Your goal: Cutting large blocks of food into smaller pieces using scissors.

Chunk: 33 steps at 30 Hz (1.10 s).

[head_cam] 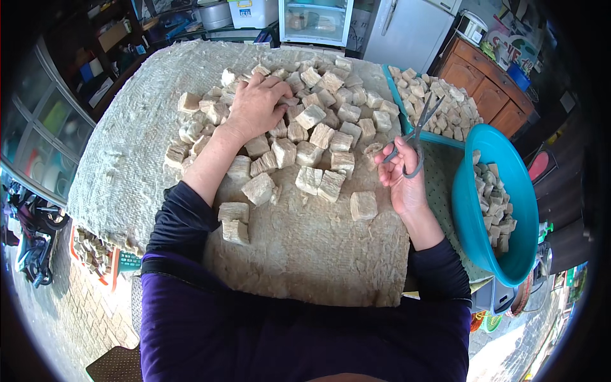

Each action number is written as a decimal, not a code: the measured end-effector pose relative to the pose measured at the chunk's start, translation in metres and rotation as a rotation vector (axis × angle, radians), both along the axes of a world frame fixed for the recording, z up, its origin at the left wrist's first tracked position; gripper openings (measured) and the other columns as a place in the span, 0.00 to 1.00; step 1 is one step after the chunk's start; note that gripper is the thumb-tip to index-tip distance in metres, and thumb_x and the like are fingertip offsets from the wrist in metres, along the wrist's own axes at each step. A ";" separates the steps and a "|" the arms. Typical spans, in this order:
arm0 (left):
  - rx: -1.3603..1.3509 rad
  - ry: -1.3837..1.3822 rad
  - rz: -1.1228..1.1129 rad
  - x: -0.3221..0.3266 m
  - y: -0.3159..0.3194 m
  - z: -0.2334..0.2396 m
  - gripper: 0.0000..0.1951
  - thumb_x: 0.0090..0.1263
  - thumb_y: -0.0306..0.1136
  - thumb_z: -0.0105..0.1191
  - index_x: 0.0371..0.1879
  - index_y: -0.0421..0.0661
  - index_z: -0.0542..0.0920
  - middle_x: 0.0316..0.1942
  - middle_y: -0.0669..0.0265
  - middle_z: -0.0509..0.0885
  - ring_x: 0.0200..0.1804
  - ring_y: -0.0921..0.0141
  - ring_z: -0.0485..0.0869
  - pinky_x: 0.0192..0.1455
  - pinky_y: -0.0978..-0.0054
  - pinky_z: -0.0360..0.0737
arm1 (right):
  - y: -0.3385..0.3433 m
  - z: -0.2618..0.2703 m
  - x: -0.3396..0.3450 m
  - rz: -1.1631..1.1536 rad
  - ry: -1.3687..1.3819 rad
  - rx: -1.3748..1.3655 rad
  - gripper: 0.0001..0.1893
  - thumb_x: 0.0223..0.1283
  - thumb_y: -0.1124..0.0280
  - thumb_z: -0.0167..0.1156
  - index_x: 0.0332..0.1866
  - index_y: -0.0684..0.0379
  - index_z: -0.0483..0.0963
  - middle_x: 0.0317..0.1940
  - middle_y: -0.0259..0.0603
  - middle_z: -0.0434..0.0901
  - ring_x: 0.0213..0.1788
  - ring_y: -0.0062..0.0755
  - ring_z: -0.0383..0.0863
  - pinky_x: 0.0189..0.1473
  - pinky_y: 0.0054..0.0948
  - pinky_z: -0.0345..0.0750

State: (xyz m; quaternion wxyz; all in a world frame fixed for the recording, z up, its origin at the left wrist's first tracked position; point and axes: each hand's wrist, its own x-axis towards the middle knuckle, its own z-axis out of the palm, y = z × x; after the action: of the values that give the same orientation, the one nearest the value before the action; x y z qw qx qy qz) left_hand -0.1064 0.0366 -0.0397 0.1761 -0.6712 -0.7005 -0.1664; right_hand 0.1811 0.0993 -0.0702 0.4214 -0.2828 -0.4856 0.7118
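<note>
Fibrous beige blocks (310,116), which look like mineral wool, lie in a loose heap on a thick fibrous mat (305,248). My left hand (259,102) reaches into the heap from above, with a block (289,101) between thumb and forefinger; its other fingertips are partly hidden among the blocks. In my right hand (405,179) is a pair of dark metal scissors (420,125), blades up and slightly apart. That hand rests palm up at the mat's right side. A single block (363,206) sits apart to its left, and a torn tuft (372,152) lies beside its fingers.
At right, a teal basin (525,215) holds more blocks and leans outward. Behind it stands a teal-rimmed tray (395,90) filled with blocks. An orange-rimmed container (114,270) with blocks is low at left. A refrigerator (405,36) and wooden cabinet (482,81) stand beyond.
</note>
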 end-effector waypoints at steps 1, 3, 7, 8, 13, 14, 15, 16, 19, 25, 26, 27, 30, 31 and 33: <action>0.001 -0.001 0.005 0.000 -0.001 0.000 0.13 0.56 0.34 0.57 0.42 0.56 0.77 0.44 0.70 0.77 0.53 0.66 0.72 0.56 0.59 0.66 | 0.000 0.000 0.000 0.005 -0.001 0.001 0.18 0.55 0.50 0.60 0.30 0.56 0.71 0.24 0.39 0.79 0.16 0.19 0.73 0.17 0.16 0.65; -0.047 -0.061 0.022 -0.001 -0.001 -0.001 0.14 0.56 0.31 0.56 0.43 0.56 0.77 0.40 0.68 0.79 0.52 0.65 0.73 0.55 0.59 0.67 | -0.001 0.000 0.000 0.005 0.006 0.013 0.18 0.55 0.50 0.60 0.29 0.56 0.71 0.23 0.39 0.79 0.16 0.19 0.73 0.17 0.15 0.66; 0.114 -0.122 -0.013 -0.006 -0.001 -0.002 0.15 0.56 0.29 0.56 0.44 0.55 0.78 0.39 0.67 0.80 0.50 0.64 0.75 0.55 0.61 0.69 | -0.003 0.001 -0.002 0.005 0.003 0.012 0.18 0.55 0.50 0.60 0.29 0.55 0.71 0.23 0.39 0.79 0.16 0.19 0.73 0.18 0.15 0.66; 0.131 -0.239 -0.033 -0.010 0.000 0.003 0.16 0.56 0.29 0.56 0.45 0.54 0.79 0.41 0.66 0.80 0.49 0.63 0.75 0.54 0.62 0.70 | -0.002 0.001 -0.001 0.002 0.000 0.013 0.18 0.55 0.50 0.60 0.30 0.56 0.71 0.23 0.39 0.79 0.16 0.19 0.73 0.18 0.15 0.66; 0.188 -0.853 -0.138 -0.028 -0.003 0.011 0.17 0.60 0.29 0.56 0.50 0.47 0.79 0.36 0.66 0.82 0.35 0.73 0.78 0.44 0.75 0.76 | -0.002 0.001 -0.002 0.008 0.004 0.026 0.18 0.55 0.50 0.60 0.30 0.56 0.71 0.23 0.39 0.79 0.16 0.18 0.73 0.18 0.15 0.66; 0.246 -1.016 -0.173 -0.031 -0.002 0.011 0.16 0.63 0.29 0.55 0.50 0.41 0.77 0.35 0.67 0.82 0.33 0.77 0.77 0.41 0.79 0.76 | -0.003 0.001 -0.003 0.011 -0.004 0.027 0.18 0.55 0.50 0.60 0.30 0.56 0.71 0.23 0.39 0.79 0.16 0.18 0.73 0.18 0.15 0.66; 0.245 -1.014 -0.178 -0.031 -0.001 0.012 0.16 0.63 0.29 0.55 0.50 0.41 0.77 0.35 0.67 0.82 0.33 0.77 0.77 0.41 0.79 0.76 | -0.003 0.002 -0.003 0.009 -0.012 0.028 0.18 0.55 0.50 0.60 0.30 0.56 0.71 0.23 0.39 0.79 0.16 0.18 0.73 0.18 0.16 0.66; 0.286 -1.212 -0.208 -0.031 -0.002 0.014 0.16 0.64 0.29 0.54 0.50 0.39 0.77 0.36 0.65 0.82 0.34 0.76 0.78 0.41 0.79 0.76 | -0.003 0.002 -0.003 0.005 -0.009 0.030 0.18 0.55 0.50 0.60 0.30 0.56 0.71 0.23 0.39 0.79 0.16 0.18 0.73 0.18 0.16 0.66; 0.326 -1.556 -0.322 -0.021 -0.008 0.025 0.13 0.65 0.26 0.52 0.47 0.36 0.75 0.40 0.60 0.82 0.42 0.72 0.80 0.50 0.76 0.77 | -0.001 0.006 0.000 0.002 0.005 0.000 0.19 0.56 0.49 0.59 0.29 0.56 0.71 0.23 0.39 0.79 0.16 0.19 0.73 0.18 0.15 0.66; 0.323 -1.985 -0.563 0.004 -0.017 0.045 0.08 0.63 0.27 0.55 0.38 0.39 0.75 0.39 0.58 0.81 0.45 0.62 0.83 0.47 0.73 0.83 | -0.002 0.025 0.015 0.191 -0.242 0.234 0.24 0.58 0.43 0.52 0.31 0.58 0.72 0.25 0.39 0.79 0.18 0.18 0.73 0.18 0.15 0.65; 0.285 -2.065 -0.540 0.011 -0.021 0.047 0.08 0.64 0.27 0.55 0.38 0.40 0.75 0.39 0.58 0.82 0.44 0.62 0.83 0.46 0.75 0.83 | -0.007 0.032 0.017 0.232 -0.343 0.335 0.25 0.59 0.42 0.51 0.31 0.59 0.73 0.25 0.39 0.80 0.18 0.18 0.74 0.18 0.14 0.64; 0.274 -2.063 -0.554 0.015 -0.021 0.046 0.08 0.64 0.27 0.55 0.38 0.40 0.75 0.39 0.58 0.82 0.44 0.62 0.83 0.46 0.75 0.83 | -0.011 0.037 0.018 0.273 -0.446 0.435 0.26 0.59 0.42 0.50 0.30 0.60 0.73 0.24 0.39 0.80 0.18 0.18 0.74 0.18 0.14 0.64; 0.097 -2.228 -0.630 0.026 -0.021 0.045 0.10 0.64 0.31 0.54 0.41 0.40 0.76 0.39 0.58 0.83 0.46 0.63 0.82 0.49 0.72 0.81 | -0.016 0.042 0.019 0.281 -0.465 0.477 0.26 0.58 0.43 0.53 0.30 0.61 0.74 0.24 0.39 0.80 0.18 0.17 0.74 0.17 0.14 0.63; 0.086 -2.229 -0.636 0.029 -0.022 0.044 0.10 0.64 0.31 0.54 0.41 0.40 0.76 0.39 0.58 0.83 0.46 0.63 0.82 0.49 0.72 0.81 | -0.018 0.044 0.019 0.279 -0.471 0.490 0.25 0.58 0.44 0.54 0.30 0.61 0.74 0.24 0.39 0.80 0.18 0.17 0.74 0.17 0.14 0.63; -0.030 -2.324 -0.697 0.035 -0.023 0.043 0.12 0.66 0.34 0.51 0.42 0.38 0.75 0.40 0.56 0.83 0.48 0.62 0.82 0.52 0.69 0.80 | -0.020 0.046 0.018 0.277 -0.458 0.455 0.24 0.57 0.45 0.55 0.30 0.61 0.74 0.24 0.40 0.80 0.18 0.18 0.74 0.17 0.14 0.62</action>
State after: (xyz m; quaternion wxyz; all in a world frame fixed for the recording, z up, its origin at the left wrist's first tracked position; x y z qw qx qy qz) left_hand -0.0719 0.0136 0.0033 -0.6195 -0.2761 -0.2243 -0.6997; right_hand 0.1993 0.0798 -0.0240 0.2532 -0.2655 -0.7475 0.5538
